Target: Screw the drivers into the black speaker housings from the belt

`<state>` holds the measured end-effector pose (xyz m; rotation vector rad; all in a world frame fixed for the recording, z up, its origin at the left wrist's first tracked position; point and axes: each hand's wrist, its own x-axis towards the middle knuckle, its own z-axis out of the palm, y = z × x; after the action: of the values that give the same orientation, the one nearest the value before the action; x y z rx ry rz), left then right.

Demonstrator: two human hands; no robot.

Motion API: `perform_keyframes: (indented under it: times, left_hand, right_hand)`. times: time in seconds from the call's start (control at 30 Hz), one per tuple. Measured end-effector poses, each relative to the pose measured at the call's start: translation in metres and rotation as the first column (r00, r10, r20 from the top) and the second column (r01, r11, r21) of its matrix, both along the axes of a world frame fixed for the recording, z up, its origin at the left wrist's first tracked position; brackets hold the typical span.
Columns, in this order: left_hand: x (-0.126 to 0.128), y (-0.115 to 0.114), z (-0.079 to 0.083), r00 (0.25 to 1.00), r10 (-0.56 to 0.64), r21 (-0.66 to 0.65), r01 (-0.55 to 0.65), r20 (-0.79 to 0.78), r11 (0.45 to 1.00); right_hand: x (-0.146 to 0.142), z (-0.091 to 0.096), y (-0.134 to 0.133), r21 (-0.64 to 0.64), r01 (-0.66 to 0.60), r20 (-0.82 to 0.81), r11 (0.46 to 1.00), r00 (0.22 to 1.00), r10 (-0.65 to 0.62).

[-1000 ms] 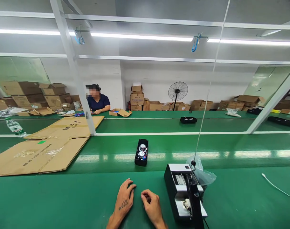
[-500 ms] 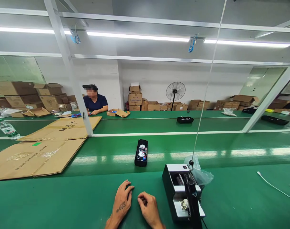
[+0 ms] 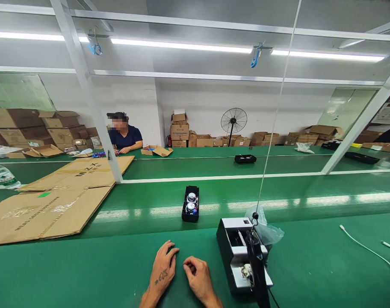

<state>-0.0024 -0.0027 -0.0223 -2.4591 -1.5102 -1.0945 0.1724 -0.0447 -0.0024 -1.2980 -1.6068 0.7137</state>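
Note:
My left hand (image 3: 163,266) rests on the green bench, its fingers stretched out and holding nothing. Beside it, a small gap away, my right hand (image 3: 199,276) lies with its fingers curled toward the thumb; nothing shows in its grip. To the right of that hand stands a black and silver machine (image 3: 225,248), with a black hanging tool (image 3: 258,265) in front of it on a cord. Beyond my hands, a long black speaker housing (image 3: 190,214) lies open on the green belt, showing two round silver parts and wires. Neither hand touches it.
Flattened cardboard (image 3: 54,209) covers the left side, by a water bottle (image 3: 4,175). A clear plastic bag (image 3: 268,231) lies behind the machine; a white cable (image 3: 368,250) is at right. Across the belt sits a person (image 3: 126,136). Another black housing (image 3: 245,159) lies farther back.
The view has turned slightly to the right, so most things sit a little farther left. Both hands keep their pose on the bench.

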Motion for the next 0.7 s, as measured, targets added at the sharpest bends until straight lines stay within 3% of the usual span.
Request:
perform_keyframes:
  times: [0.23, 0.4, 0.57, 0.7]
  left_hand:
    - [0.002, -0.003, 0.008, 1.000, 0.001, -0.016, -0.001, 0.018, 1.000]
    - [0.008, -0.007, 0.026, 0.989, -0.051, -0.102, 0.065, 0.135, 0.993]
    - [0.001, -0.043, 0.044, 0.989, 0.007, -0.235, 0.028, 0.146, 0.972]
    - [-0.044, -0.090, 0.057, 0.977, 0.187, -0.292, -0.151, 0.103, 0.945]
  right_hand:
    - [0.001, 0.005, 0.000, -0.003, 0.007, 0.021, 1.000, 1.000, -0.007]
    - [0.005, 0.009, 0.002, 0.035, 0.019, -0.014, 0.999, 1.000, -0.018]
    - [0.018, 0.002, -0.005, -0.032, -0.059, -0.031, 0.998, 0.998, 0.058]
    - [0.027, -0.010, -0.002, -0.071, -0.026, 0.019, 0.997, 0.999, 0.028]
